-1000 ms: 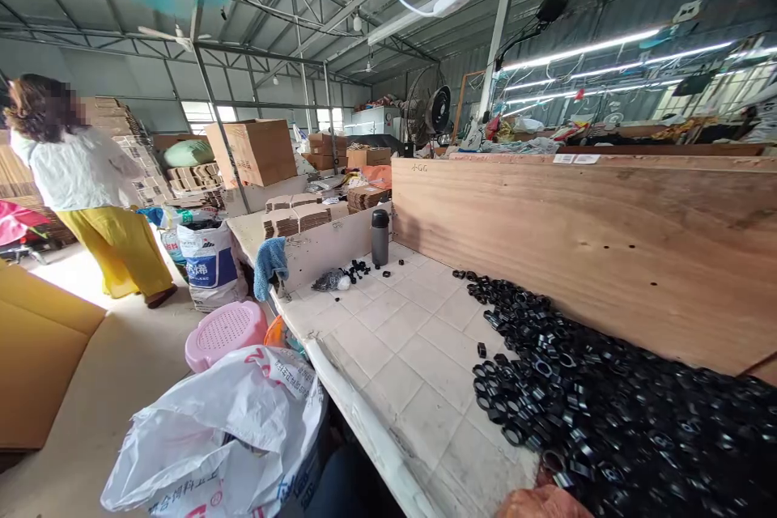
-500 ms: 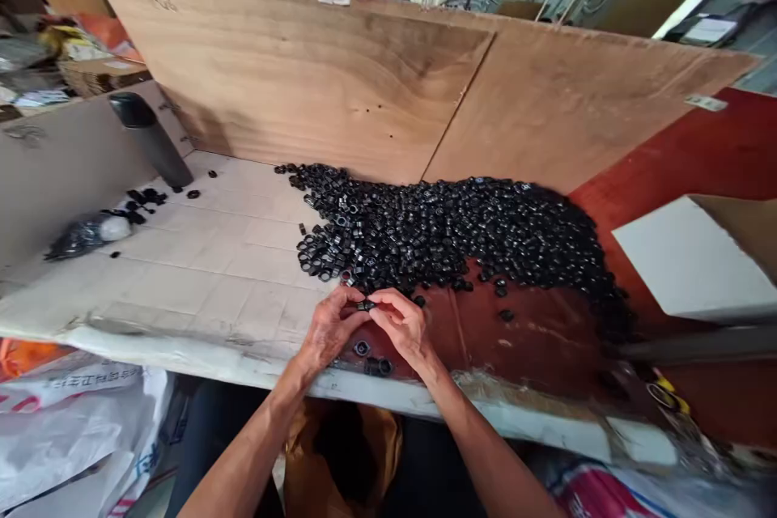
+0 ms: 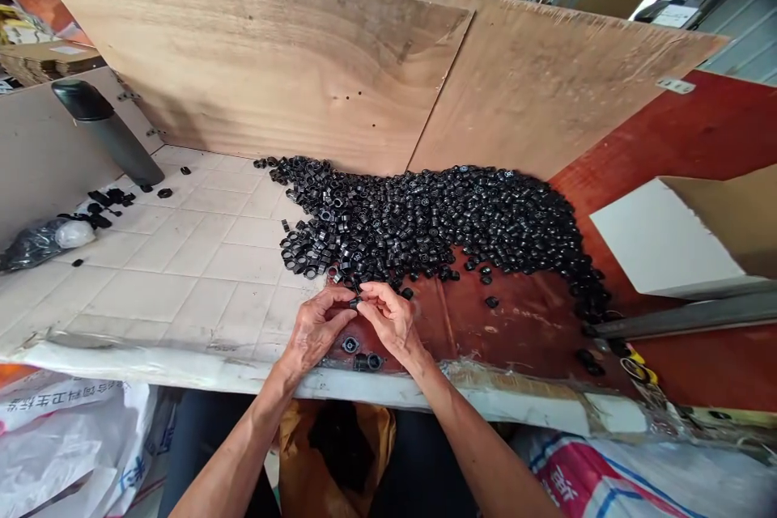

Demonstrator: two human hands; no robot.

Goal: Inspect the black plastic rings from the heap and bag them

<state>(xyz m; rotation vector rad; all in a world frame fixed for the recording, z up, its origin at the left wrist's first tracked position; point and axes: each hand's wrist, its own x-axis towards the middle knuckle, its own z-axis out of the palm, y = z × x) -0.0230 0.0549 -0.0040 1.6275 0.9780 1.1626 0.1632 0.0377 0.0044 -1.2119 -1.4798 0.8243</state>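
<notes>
Both of my hands meet near the table's front edge, fingertips pinched around one small black plastic part (image 3: 354, 303). My left hand (image 3: 316, 327) is closed on its left side, and my right hand (image 3: 392, 319) grips it from the right. Fingers cover much of the part, so its exact shape is hard to see. Just below the hands, a black ring-like piece (image 3: 350, 345) and a few dark cylindrical pieces (image 3: 367, 362) lie by the edge. Behind the fingers spreads a large heap of small black plastic rings and caps (image 3: 413, 222).
A plywood board (image 3: 291, 57) stands along the back. At left are a dark bottle (image 3: 109, 133) and a plastic bag (image 3: 36, 244) beside loose black bits. On the right sit a white carton (image 3: 664, 239) and yellow-handled scissors (image 3: 640, 371). An open brown sack (image 3: 295, 453) is below the edge.
The view has shifted, so the scene sits further left and slightly higher. Both hands still pinch the small black part, with the fingers slightly repositioned around it.
</notes>
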